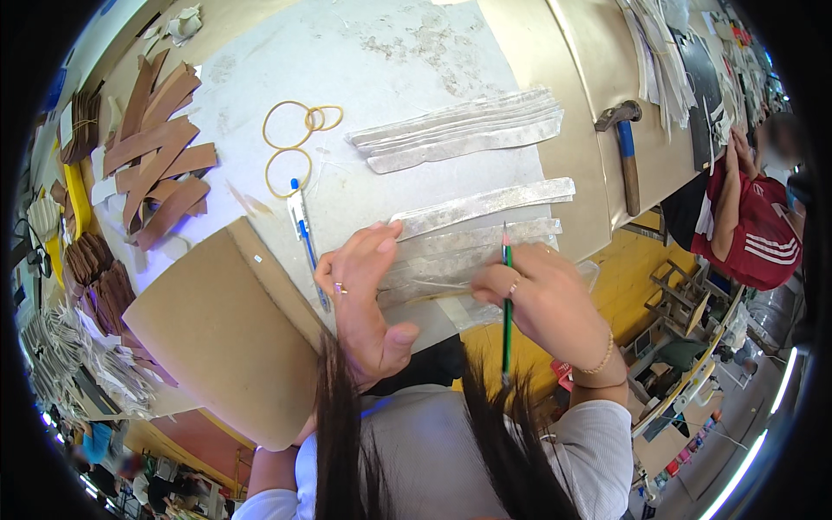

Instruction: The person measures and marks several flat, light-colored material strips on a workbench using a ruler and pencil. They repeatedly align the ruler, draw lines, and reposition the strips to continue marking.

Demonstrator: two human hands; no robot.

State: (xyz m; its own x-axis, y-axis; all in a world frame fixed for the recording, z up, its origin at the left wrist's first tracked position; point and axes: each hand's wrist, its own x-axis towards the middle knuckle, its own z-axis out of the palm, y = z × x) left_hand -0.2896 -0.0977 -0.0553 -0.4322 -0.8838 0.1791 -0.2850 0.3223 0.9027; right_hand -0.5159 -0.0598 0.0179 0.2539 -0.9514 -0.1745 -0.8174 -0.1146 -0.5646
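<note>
My right hand [555, 303] is closed around a green pencil [508, 325], its sharpened tip pointing away from me over the strips. My left hand [360, 299] is open, thumb spread from the fingers. Its fingertips rest at the left end of a long pale grey strip [485, 206]. Closer to me, between both hands, more grey strips [459, 251] lie side by side, some with clear plastic under or around them. Farther off is a fanned stack of similar strips [459, 130]. A blue-capped pen [303, 230] lies just left of my left hand.
Several yellow rubber bands [287, 126] lie beyond the pen. Brown strips [165, 165] are heaped at the left, behind a large tan board [225, 329]. A blue-handled hammer [627, 156] sits at the right edge. A person in a red shirt [750, 225] is at the far right.
</note>
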